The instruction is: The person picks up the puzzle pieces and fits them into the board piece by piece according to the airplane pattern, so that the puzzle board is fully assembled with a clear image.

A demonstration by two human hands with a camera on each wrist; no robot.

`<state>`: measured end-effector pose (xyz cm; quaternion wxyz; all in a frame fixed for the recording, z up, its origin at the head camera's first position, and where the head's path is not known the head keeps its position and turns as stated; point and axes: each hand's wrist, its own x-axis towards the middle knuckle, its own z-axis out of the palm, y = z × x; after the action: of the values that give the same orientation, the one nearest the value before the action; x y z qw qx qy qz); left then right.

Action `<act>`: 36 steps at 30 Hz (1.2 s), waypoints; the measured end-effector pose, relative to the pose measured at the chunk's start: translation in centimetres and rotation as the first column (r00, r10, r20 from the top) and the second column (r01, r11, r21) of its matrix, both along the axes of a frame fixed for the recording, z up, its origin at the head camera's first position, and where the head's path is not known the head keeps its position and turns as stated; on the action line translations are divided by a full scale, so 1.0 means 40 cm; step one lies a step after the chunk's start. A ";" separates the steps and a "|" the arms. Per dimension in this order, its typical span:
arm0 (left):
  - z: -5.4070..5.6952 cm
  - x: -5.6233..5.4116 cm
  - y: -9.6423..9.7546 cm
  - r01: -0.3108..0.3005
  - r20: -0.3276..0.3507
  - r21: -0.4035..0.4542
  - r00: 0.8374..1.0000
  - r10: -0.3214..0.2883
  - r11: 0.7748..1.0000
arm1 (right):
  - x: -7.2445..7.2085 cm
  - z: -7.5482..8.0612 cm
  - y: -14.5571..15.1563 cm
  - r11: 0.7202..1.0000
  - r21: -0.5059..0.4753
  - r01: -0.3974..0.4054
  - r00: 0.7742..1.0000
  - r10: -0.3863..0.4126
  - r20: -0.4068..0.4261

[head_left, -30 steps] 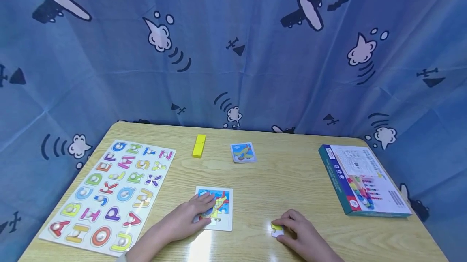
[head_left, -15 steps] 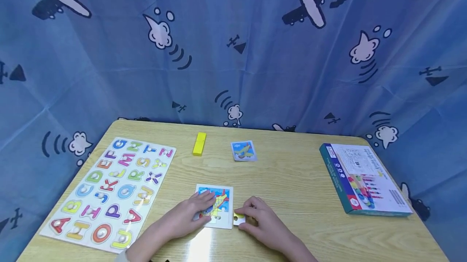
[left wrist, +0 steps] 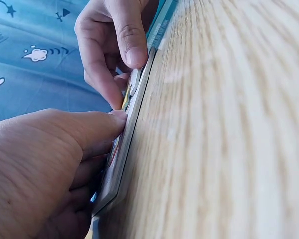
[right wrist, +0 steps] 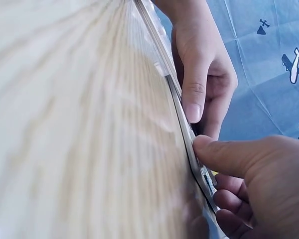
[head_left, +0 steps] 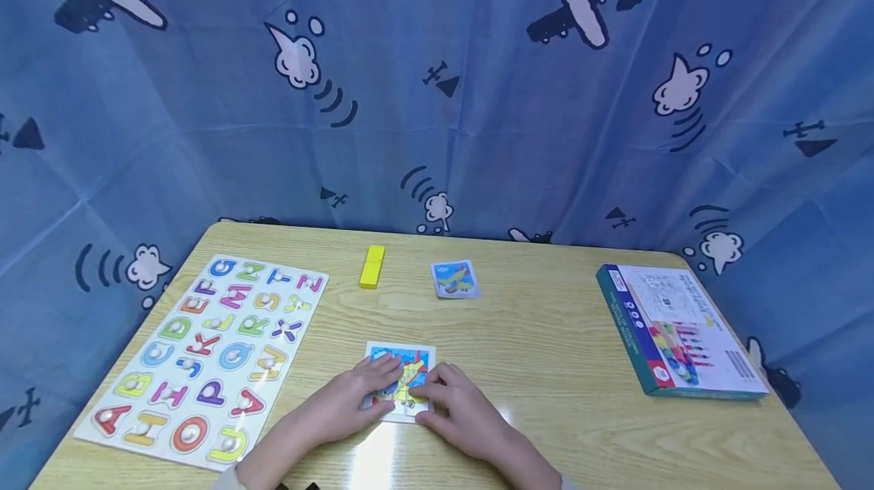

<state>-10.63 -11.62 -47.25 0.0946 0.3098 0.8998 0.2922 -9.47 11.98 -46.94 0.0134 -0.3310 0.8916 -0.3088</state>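
An airplane jigsaw puzzle in a white tray (head_left: 403, 345) lies on the table in the head view. My left hand (head_left: 344, 403) rests on the puzzle's left side with fingers extended, covering part of the picture. At the lower right corner of the tray, my right hand (head_left: 463, 413) pinches a small yellow-and-white puzzle piece (head_left: 414, 408) between thumb and fingers. In the left wrist view the piece sits at the tray's surface, partly hidden by the fingertips. Whether it lies fully flat, I cannot tell.
An alphabet peg board (head_left: 225, 353) lies at the left. Behind the puzzle are yellow blocks (head_left: 372, 267) and a small airplane picture card (head_left: 455, 279). A flat box (head_left: 683, 331) lies at the right. A blue patterned curtain (head_left: 382, 95) hangs behind the table.
My right hand has moved left with the puzzle piece, from the bare table to the tray's lower right corner. My left hand stays on the puzzle.
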 end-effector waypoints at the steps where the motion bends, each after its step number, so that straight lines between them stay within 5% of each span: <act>1: 0.001 0.000 0.000 0.001 0.002 0.001 1.000 -0.001 1.000 | -0.001 0.000 -0.001 1.000 0.007 0.005 1.000 -0.005 0.002; 18: -0.001 -0.003 0.000 -0.001 -0.015 0.000 1.000 0.001 1.000 | -0.010 0.014 -0.017 0.999 0.032 0.010 0.995 -0.013 0.097; 31: 0.004 -0.004 0.005 0.004 -0.021 -0.009 1.000 -0.004 1.000 | -0.005 0.010 -0.025 0.998 0.050 0.042 0.999 -0.042 -0.013; 36: 0.007 -0.002 0.004 0.008 -0.030 -0.011 1.000 -0.009 1.000 | 0.004 0.017 -0.042 0.992 0.067 0.102 0.995 -0.103 0.011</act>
<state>-10.69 -11.44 -46.97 0.0840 0.3175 0.9014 0.2823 -9.31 10.31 -46.26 0.0148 -0.2818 0.9171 -0.2815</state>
